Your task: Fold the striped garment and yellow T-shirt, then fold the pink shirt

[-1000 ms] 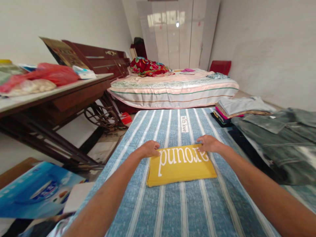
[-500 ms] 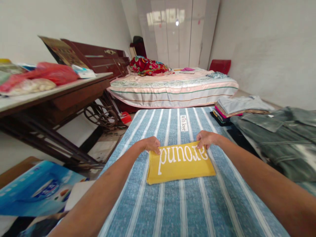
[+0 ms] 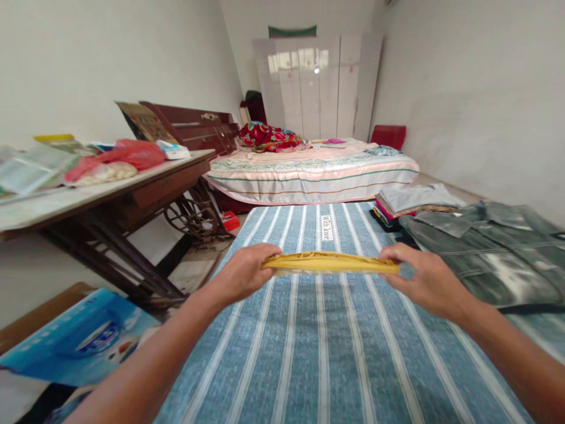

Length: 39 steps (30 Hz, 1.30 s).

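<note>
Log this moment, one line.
left hand: pinches left end; right hand: pinches right end; folded yellow cloth: edge-on over striped cover

The left hand (image 3: 247, 271), a little left of the centre of the frame, is bare, and the left forearm (image 3: 163, 347) is also uncovered, becoming broader toward the bottom edge. In the right half, the right hand (image 3: 430, 282) is bare as well, and the right forearm (image 3: 507, 347) is uncovered until the lower right corner.
</note>
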### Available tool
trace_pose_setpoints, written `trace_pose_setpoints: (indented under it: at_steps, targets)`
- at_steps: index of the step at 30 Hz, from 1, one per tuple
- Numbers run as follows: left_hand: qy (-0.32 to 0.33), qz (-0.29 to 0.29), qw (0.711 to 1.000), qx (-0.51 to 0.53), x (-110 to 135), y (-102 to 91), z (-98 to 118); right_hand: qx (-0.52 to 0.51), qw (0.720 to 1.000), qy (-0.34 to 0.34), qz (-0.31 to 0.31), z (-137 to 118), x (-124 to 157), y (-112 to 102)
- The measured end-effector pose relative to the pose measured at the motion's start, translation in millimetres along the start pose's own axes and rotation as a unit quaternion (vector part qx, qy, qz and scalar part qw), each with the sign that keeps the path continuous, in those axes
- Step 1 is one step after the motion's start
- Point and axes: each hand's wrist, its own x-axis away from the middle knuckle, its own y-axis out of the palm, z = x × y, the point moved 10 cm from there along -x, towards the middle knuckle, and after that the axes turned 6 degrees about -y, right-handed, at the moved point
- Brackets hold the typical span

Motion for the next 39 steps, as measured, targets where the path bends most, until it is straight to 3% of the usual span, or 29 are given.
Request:
trace_pose_setpoints:
  at_steps: [1, 3, 6, 8, 13, 18, 23, 25, 27, 29, 30, 32, 34, 35, 37, 39]
  targets:
    - [0.039, 0.055, 0.997, -0.033, 22, 1.9, 12, 0.046, 0.996, -0.062, 0.042, -25, 24, -5]
    - [0.108, 0.142, 0.980, -0.082, 71, 22.7, 31, 0.104, 0.980, -0.162, 0.046, -63, 78, 15]
    - [0.186, 0.156, 0.964, -0.106, 130, 74.8, 49, 0.145, 0.965, -0.218, 0.036, -89, 144, 55]
    - [0.183, 0.173, 0.961, -0.115, 149, 90.1, 51, 0.164, 0.963, -0.213, 0.026, -92, 166, 72]
    - [0.132, 0.176, 0.969, -0.115, 151, 90.8, 46, 0.175, 0.962, -0.209, 0.013, -91, 173, 78]
    - [0.081, 0.218, 0.967, -0.108, 163, 91.5, 36, 0.191, 0.956, -0.222, 0.003, -93, 179, 78]
    - [0.002, 0.226, 0.973, -0.050, 180, 92.2, 23, 0.143, 0.966, -0.210, -0.048, -91, 185, 74]
    - [-0.051, 0.223, 0.973, 0.006, 186, 88.1, 17, 0.101, 0.975, -0.186, -0.059, -84, 181, 64]
    - [-0.154, 0.203, 0.961, 0.107, 192, 87.4, 7, 0.059, 0.986, -0.150, -0.051, -72, 171, 50]
    - [-0.289, 0.137, 0.912, 0.258, 200, 102.6, 2, 0.025, 0.993, -0.107, -0.036, -56, 159, 38]
    - [-0.352, 0.077, 0.865, 0.349, 204, 119.2, 9, 0.013, 0.996, -0.085, -0.033, -47, 151, 34]
    - [-0.439, -0.014, 0.721, 0.536, 213, 151.1, 41, 0.000, 0.998, -0.043, -0.043, -31, 135, 33]
    - [-0.472, -0.091, 0.562, 0.673, 213, 177.3, 90, -0.005, 0.997, -0.008, -0.073, -20, 116, 40]
    - [-0.478, -0.119, 0.498, 0.714, 211, 187.3, 112, -0.007, 0.995, 0.005, -0.095, -18, 104, 46]
    - [-0.478, -0.150, 0.411, 0.762, 202, 203.6, 144, -0.015, 0.990, 0.014, -0.138, -19, 79, 60]
    - [-0.469, -0.162, 0.367, 0.787, 192, 218.0, 161, -0.021, 0.984, -0.005, -0.179, -31, 51, 77]
